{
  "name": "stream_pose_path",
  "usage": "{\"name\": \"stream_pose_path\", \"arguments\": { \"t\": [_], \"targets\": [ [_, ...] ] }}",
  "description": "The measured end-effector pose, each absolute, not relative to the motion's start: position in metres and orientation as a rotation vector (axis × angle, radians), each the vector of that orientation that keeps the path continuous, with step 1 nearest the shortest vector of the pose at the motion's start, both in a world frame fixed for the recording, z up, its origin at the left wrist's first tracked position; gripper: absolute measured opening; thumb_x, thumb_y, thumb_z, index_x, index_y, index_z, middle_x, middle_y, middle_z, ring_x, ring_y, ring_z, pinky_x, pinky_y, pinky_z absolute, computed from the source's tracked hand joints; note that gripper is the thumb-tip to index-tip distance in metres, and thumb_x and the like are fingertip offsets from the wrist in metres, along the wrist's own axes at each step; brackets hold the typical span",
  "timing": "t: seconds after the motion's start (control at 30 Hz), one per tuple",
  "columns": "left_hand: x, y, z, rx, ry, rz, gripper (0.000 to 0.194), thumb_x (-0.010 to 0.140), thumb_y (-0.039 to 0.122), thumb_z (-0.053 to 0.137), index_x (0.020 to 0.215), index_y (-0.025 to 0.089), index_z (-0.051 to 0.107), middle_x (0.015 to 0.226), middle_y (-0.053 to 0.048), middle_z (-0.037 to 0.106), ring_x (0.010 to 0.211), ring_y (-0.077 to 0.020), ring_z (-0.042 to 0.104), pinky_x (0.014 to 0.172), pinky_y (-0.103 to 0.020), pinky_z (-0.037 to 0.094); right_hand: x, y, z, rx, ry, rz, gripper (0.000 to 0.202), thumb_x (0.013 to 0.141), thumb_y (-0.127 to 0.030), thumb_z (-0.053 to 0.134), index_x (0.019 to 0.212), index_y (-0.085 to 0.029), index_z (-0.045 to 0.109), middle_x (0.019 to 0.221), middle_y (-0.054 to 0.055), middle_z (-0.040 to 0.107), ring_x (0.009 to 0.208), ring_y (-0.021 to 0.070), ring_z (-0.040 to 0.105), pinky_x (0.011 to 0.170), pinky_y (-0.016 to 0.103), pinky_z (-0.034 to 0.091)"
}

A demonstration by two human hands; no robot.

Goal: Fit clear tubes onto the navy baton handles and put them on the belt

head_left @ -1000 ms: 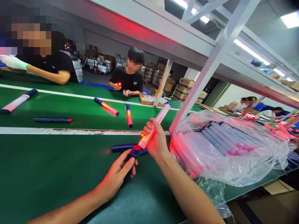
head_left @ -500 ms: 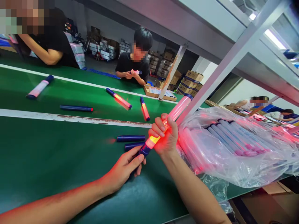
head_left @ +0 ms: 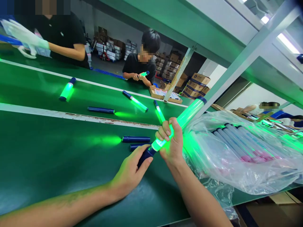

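Closely curled, left hand point(head_left: 129, 172) encloses dark-blue cylindrical handle point(head_left: 146, 154), right hand point(head_left: 173, 145) glowing-green tube point(head_left: 190, 113); rightward, clear-plastic bag point(head_left: 249, 184) holds translucent-grey tubes point(head_left: 233, 143).

Close above the left hand point(head_left: 129, 173) and right hand point(head_left: 174, 146), the head view faces forward and down.

Green glow from the tube point(head_left: 189, 114) in my right hand point(head_left: 172, 142), seen in a dim workshop.
The light burns nearly white beside my fingers point(head_left: 163, 130), tints the shelf beam point(head_left: 165, 23) overhead and glints off the plastic bag point(head_left: 251, 179). A dark-blue torch point(head_left: 136, 139) casts a green streak along the tabletop point(head_left: 59, 176). A white ceiling lamp point(head_left: 288, 43) glares at upper right; distant stacks point(head_left: 111, 52) look soft, and wide-angle distortion stretches the edges.
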State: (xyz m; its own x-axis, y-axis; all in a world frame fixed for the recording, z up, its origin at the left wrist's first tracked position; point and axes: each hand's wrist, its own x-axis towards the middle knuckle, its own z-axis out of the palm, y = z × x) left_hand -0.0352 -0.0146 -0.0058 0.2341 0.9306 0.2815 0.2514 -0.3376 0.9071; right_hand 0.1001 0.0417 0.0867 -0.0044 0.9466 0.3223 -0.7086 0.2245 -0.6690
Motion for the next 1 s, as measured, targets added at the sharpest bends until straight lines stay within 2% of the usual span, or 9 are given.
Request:
{"name": "stream_pose_path", "arguments": {
  "t": [0.13,0.37,0.43,0.53,0.6,0.7,0.83,0.93,1.0],
  "targets": [
    [-0.034,-0.016,-0.007,1.763,1.049,1.157,0.035,0.105,0.038,0.047,0.138,0.027,0.05,0.126,-0.004,0.066,0.108,-0.0204,0.063,0.097,-0.034,0.049,0.092,0.039,0.082,-0.424,-0.867,1.268,0.029,0.096,-0.031,0.065,0.08,-0.022,0.042,0.057,-0.011,0.038,0.042,0.0043,0.027,0.043,0.016,0.028],
    [-0.035,-0.019,-0.021,1.709,0.985,1.14,0.037,0.105,0.039,0.045,0.14,0.025,0.044,0.129,-0.006,0.064,0.113,-0.0213,0.062,0.101,-0.037,0.046,0.085,0.034,0.075,-0.444,-0.952,1.302,0.035,0.094,-0.034,0.068,0.076,-0.022,0.041,0.054,-0.011,0.039,0.04,0.0038,0.029,0.04,0.015,0.028],
    [-0.038,-0.024,-0.025,1.707,0.94,1.129,0.038,0.106,0.04,0.044,0.141,0.026,0.04,0.132,-0.006,0.061,0.117,-0.0213,0.059,0.104,-0.037,0.044,0.09,0.028,0.087,-0.412,-1.075,1.332,0.029,0.092,-0.037,0.071,0.082,-0.022,0.049,0.058,-0.009,0.046,0.043,0.0052,0.039,0.043,0.017,0.036],
    [-0.043,-0.03,-0.022,1.731,0.916,1.01,0.039,0.105,0.042,0.043,0.14,0.025,0.039,0.124,-0.007,0.062,0.11,-0.0218,0.06,0.1,-0.038,0.046,0.103,0.017,0.113,-0.367,-1.206,1.232,0.029,0.091,-0.042,0.073,0.108,-0.024,0.057,0.071,-0.006,0.056,0.054,0.0087,0.055,0.054,0.022,0.048],
    [-0.043,-0.03,-0.008,1.796,0.862,0.957,0.045,0.101,0.047,0.049,0.139,0.023,0.04,0.119,-0.008,0.062,0.104,-0.0228,0.06,0.095,-0.038,0.048,0.11,0.011,0.128,-0.356,-1.206,1.135,0.023,0.096,-0.04,0.067,0.111,-0.024,0.058,0.071,-0.006,0.053,0.051,0.0063,0.051,0.052,0.02,0.046],
    [-0.035,-0.023,0.022,1.906,0.725,1.015,0.052,0.095,0.053,0.056,0.133,0.02,0.045,0.114,-0.009,0.061,0.098,-0.0234,0.058,0.089,-0.036,0.049,0.109,0.004,0.138,-0.364,-1.213,1.107,0.011,0.101,-0.034,0.06,0.102,-0.023,0.059,0.066,-0.007,0.048,0.044,0.0036,0.042,0.045,0.017,0.04],
    [-0.021,-0.012,0.044,2.053,0.745,1.076,0.036,0.103,0.05,0.041,0.107,0.017,0.053,0.095,-0.009,0.061,0.084,-0.0213,0.055,0.078,-0.034,0.047,0.103,0.002,0.136,-0.424,-1.19,1.066,0.007,0.101,-0.029,0.058,0.099,-0.023,0.058,0.063,-0.008,0.046,0.042,0.0033,0.04,0.043,0.015,0.04],
    [-0.019,-0.007,0.038,2.118,0.766,1.11,0.037,0.102,0.052,0.039,0.105,0.017,0.053,0.094,-0.01,0.062,0.084,-0.0233,0.056,0.079,-0.037,0.047,0.1,0.002,0.133,-0.465,-1.175,1.036,0.007,0.099,-0.028,0.061,0.096,-0.023,0.058,0.06,-0.009,0.045,0.04,0.0033,0.039,0.04,0.015,0.038],
    [-0.022,-0.007,0.033,2.098,0.747,1.108,0.038,0.103,0.053,0.038,0.108,0.019,0.053,0.101,-0.012,0.065,0.091,-0.0255,0.059,0.085,-0.039,0.047,0.097,-0.001,0.132,-0.505,-1.154,1.03,0.01,0.097,-0.03,0.064,0.093,-0.024,0.057,0.058,-0.009,0.045,0.037,0.0039,0.037,0.038,0.015,0.038]
  ]
}}
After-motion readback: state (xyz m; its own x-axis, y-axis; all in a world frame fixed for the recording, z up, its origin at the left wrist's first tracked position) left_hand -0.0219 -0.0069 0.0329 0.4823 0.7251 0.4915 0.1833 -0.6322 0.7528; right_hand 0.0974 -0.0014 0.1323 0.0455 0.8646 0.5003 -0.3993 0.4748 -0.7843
